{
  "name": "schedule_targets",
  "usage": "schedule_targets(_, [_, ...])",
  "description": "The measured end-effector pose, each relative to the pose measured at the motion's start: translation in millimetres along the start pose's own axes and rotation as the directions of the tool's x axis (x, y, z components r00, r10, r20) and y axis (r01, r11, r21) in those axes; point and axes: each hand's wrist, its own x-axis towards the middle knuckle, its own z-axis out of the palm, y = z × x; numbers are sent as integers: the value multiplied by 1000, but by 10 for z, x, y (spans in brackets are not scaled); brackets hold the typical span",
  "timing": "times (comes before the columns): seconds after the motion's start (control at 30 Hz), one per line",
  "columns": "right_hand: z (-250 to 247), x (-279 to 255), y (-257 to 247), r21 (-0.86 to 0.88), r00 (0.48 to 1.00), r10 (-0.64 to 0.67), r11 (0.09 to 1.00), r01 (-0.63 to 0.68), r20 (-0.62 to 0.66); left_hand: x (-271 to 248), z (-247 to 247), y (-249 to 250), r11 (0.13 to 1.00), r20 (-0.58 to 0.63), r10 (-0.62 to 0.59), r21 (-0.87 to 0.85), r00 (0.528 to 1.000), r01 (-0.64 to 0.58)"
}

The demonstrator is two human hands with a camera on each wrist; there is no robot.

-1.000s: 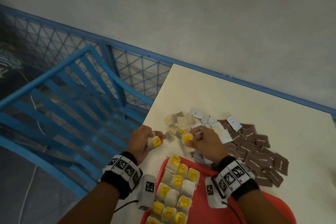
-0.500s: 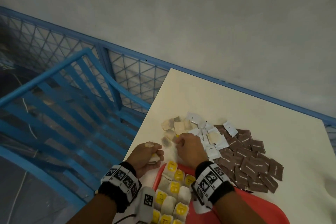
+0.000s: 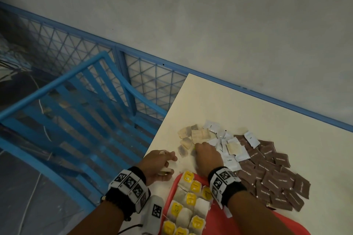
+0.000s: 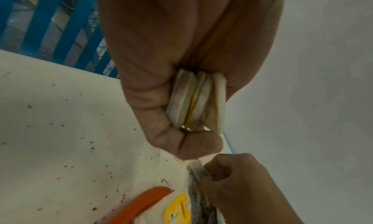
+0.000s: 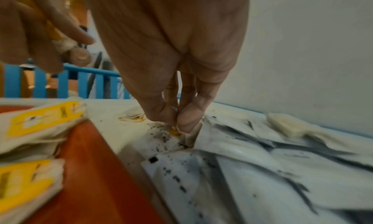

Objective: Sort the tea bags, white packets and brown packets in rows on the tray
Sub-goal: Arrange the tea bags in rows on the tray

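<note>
Behind the cream counter [image 3: 238,105] stands a grey wall, and to its left a blue metal railing [image 3: 80,89] with mesh panels. At the near edge of the counter lies a red tray [image 3: 172,194]. On the tray are tea bags with yellow tags [image 3: 188,200], set close together in rows along its left part; the rest of the tray that can be seen is bare red.

Further back on the counter lies a loose pile. It has loose tea bags [image 3: 193,135] on the left, white packets [image 3: 227,150] in the middle and brown packets [image 3: 275,175] on the right, many of them overlapping.

The left hand [image 3: 160,166] is just beside the far left corner of the tray, above the counter. Its fingers are curled around a small stack of tea bags [image 4: 196,99], which the left wrist view shows pressed together in the palm.

The right hand [image 3: 207,155] reaches down into the near left side of the pile. Its thumb and fingers [image 5: 188,118] pinch one tea bag [image 5: 187,137] lying at the edge of the white packets, with its yellow tag just visible under the fingertips. Dark specks lie scattered on the counter around it.
</note>
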Motion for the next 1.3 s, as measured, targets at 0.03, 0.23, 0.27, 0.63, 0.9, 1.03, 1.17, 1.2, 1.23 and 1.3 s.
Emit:
schedule_targets(0.03, [-40, -5, 37, 83, 999, 32, 996, -30, -18, -18, 7, 8, 1000, 2, 6, -9, 1000, -6])
schedule_targets(0.23, [-434, -198, 362, 748, 948, 300, 652, -123, -106, -114, 136, 112, 990, 65, 41, -135, 997, -32])
schedule_targets(0.27, [-532, -281, 386, 817, 947, 309, 566, -107, -90, -145, 189, 129, 986, 84, 49, -161, 995, -35])
schedule_targets(0.63, [-1025, -1332, 175, 572, 934, 78, 807, 146, -349, -832, 1014, 141, 973, 390, 183, -205, 902, -108])
schedule_targets(0.9, [-1142, -1987, 379, 769, 909, 145, 594, 237, -392, -1300, 1080, -106, 909, 268, 222, -406, 937, -99])
schedule_targets(1.03, [-1173, -2264, 467, 808, 895, 241, 559, 188, -375, -1583, 1086, -181, 908, 280, 275, -391, 920, -152])
schedule_targets(1.17, [-1177, -2483, 266, 799, 954, 124, 581, 154, -274, -1753, 1102, -259, 926, 320, 336, -282, 886, -250])
schedule_targets(1.2, [-1184, -2513, 215, 804, 958, 110, 574, 157, -266, -1792, 1100, -254, 930, 338, 342, -258, 877, -264])
schedule_targets(1.23, [-1200, -2538, 177, 818, 957, 113, 552, 162, -266, -1835, 1092, -237, 931, 358, 345, -245, 867, -270])
schedule_targets(1.3, [-1261, -2585, 134, 859, 949, 138, 476, 188, -285, -1934, 1044, -182, 933, 398, 342, -255, 851, -256])
